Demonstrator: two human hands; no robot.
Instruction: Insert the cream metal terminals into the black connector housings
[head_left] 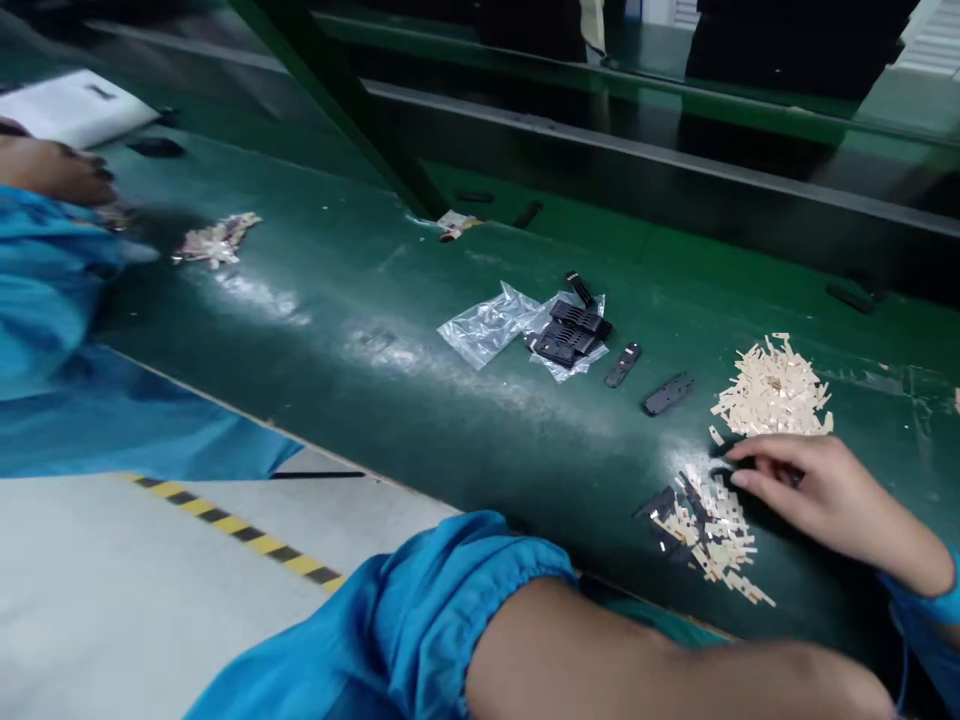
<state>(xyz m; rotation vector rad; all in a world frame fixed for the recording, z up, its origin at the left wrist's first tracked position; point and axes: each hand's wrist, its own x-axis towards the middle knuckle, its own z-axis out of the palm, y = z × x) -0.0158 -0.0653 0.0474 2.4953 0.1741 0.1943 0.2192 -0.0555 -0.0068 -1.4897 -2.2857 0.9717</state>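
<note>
My right hand reaches in from the right edge, thumb and index finger brought close together just above the table. Whatever is between its fingertips is too small to make out. Behind it lies a heap of small cream-coloured flat strips. In front of it is a looser spread of similar strips, partly over dark flat pieces. My left arm crosses the bottom of the view, and my left hand is at the lower right, blurred, with its fingers hidden.
On the green table lie a clear plastic bag, stacked black slotted parts and two single black parts, one a narrow piece. At left, a co-worker's hand is near a smaller strip pile. A green post slants behind.
</note>
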